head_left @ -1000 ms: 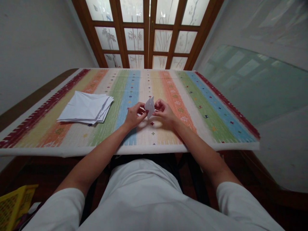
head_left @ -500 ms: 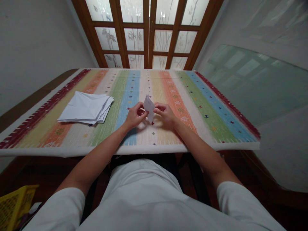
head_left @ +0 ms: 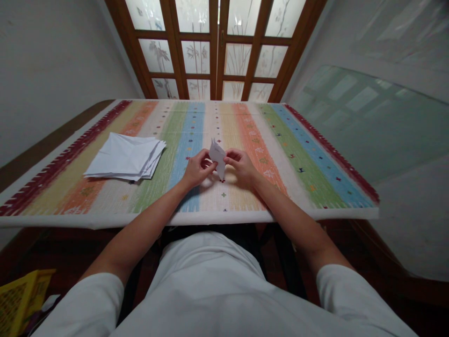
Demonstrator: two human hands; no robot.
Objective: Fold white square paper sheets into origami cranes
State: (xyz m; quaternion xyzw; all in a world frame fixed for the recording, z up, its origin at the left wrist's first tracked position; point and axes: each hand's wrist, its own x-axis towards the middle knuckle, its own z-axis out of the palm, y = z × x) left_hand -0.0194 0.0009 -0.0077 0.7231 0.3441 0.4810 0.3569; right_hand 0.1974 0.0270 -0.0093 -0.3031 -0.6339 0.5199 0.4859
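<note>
A small folded piece of white paper (head_left: 217, 155) stands upright between my two hands, above the striped cloth (head_left: 301, 159). My left hand (head_left: 196, 169) pinches its left side with curled fingers. My right hand (head_left: 241, 166) pinches its right side in the same way. Both hands hover just over the middle of the table's near half. A loose stack of white paper sheets (head_left: 124, 156) lies flat on the cloth to the left of my left hand, apart from it.
The multicoloured striped cloth covers a wooden table (head_left: 52, 135). A wooden-framed frosted glass door (head_left: 217, 47) stands behind the far edge. A glass panel (head_left: 372, 117) leans at the right wall. A yellow crate (head_left: 17, 299) sits on the floor at lower left.
The folded paper has been turned in my fingers: its pointed shape of a second ago now shows a flatter face tilted left. Both hands stay in nearly the same spot.
</note>
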